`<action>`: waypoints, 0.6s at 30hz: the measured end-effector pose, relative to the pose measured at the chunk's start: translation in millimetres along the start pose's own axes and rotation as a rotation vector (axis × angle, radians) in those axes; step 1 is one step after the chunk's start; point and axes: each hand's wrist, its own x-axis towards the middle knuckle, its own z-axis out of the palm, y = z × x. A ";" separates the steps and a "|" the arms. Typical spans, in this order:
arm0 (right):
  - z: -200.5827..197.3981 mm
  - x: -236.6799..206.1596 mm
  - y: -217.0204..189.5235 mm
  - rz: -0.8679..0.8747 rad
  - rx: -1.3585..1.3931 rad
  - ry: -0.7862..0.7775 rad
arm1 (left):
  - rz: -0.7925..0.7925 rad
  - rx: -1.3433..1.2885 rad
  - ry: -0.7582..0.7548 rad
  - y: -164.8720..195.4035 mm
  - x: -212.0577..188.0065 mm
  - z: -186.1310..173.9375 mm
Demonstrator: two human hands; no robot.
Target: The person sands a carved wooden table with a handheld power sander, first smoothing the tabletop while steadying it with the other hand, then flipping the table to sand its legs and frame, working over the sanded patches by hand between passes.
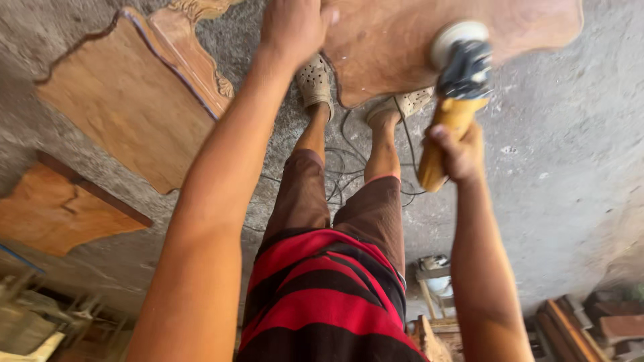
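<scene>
Right hand (461,155) closed around the yellow handle of an angle grinder (456,100), holding it firmly. Sanding disc (457,35) of the grinder pressed flat against a carved wooden panel (402,47) with a wavy edge, close to the panel's lower edge in this view. Black motor head of the grinder between disc and handle.

Left hand (294,25) resting on the same wooden panel, near its wavy edge, well apart from the disc; fingers blurred, so impossible to tell whether spread or bent.

Panel lying on the rough grey concrete floor (557,154). Two feet in perforated beige clogs (315,82) standing just beside the panel edge, one under the left hand, the other nearer the grinder. Dark power cables (339,175) curling on the floor between the legs.

To the left, a second shaped wooden panel (127,100) with a carved border (194,64), and lower down a third, orange-brown wooden piece (57,211). Brown shorts and a red and black striped shirt (329,295) in the middle. Wooden offcuts (577,328) stacked at the bottom right.
</scene>
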 end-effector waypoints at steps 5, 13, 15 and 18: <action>88.3 -3.6 17.2 -0.043 -0.191 -0.124 | -0.163 -0.382 0.045 25.3 -148.3 33.1; 177.3 20.2 2.1 -0.159 -0.212 -0.196 | -0.379 -1.269 -0.171 40.4 -170.1 45.7; 184.5 26.3 4.1 -0.184 -0.253 -0.150 | -0.393 -1.137 -0.157 34.7 -161.9 39.6; 180.5 16.5 12.0 -0.146 -0.311 -0.049 | -0.386 -1.073 -0.243 38.3 -163.3 41.9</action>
